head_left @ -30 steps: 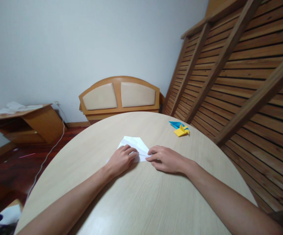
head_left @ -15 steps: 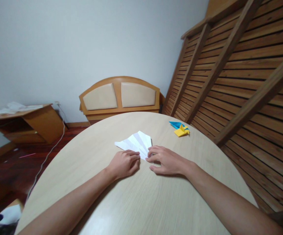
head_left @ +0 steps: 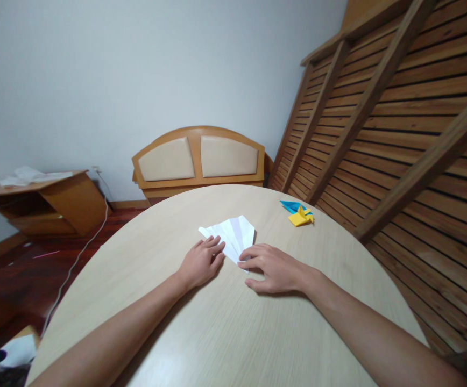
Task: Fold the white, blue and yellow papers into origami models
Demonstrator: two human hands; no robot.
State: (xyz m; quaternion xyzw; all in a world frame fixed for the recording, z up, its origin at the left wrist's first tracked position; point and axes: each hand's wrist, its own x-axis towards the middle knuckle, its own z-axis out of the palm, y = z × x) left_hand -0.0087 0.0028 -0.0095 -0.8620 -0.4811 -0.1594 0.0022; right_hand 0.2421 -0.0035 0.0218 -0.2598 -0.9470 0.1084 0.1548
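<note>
- Left hand point(head_left: 200, 262): palm down on the round table point(head_left: 233, 333), fingers stretched forward and loosely together, tips resting on the near left edge of the white folded paper point(head_left: 231, 236). Nothing is gripped; the hand lies flat and open, pressing down.
- Left forearm runs from the lower left corner up towards the table's middle, bare, resting on or just above the top (contact cannot be told).
- Right hand point(head_left: 274, 267): palm down, fingers curled slightly, fingertips pinned on the near right corner of the paper. Whether thumb and forefinger pinch the paper's tip or only press it flat cannot be told (the thumb is partly hidden beneath the hand).
- Right forearm comes in from the lower right corner, bare.
- White folded paper: lies flat near the table's centre, just beyond both hands, fanned out with creases radiating from the corner under the right hand's fingers.
- Blue and yellow folded paper pieces point(head_left: 298, 213): together near the table's far right edge, well apart from the hands.
- Table: pale wood grain, rounded edge.
- Room: plain light wall behind; a padded wooden headboard point(head_left: 198, 159) stands against it beyond the table. A slatted wooden frame point(head_left: 395, 107) leans at right. A low wooden cabinet point(head_left: 40, 204) at left carries white sheets; a white cable point(head_left: 80, 249) trails over the dark red floor.
</note>
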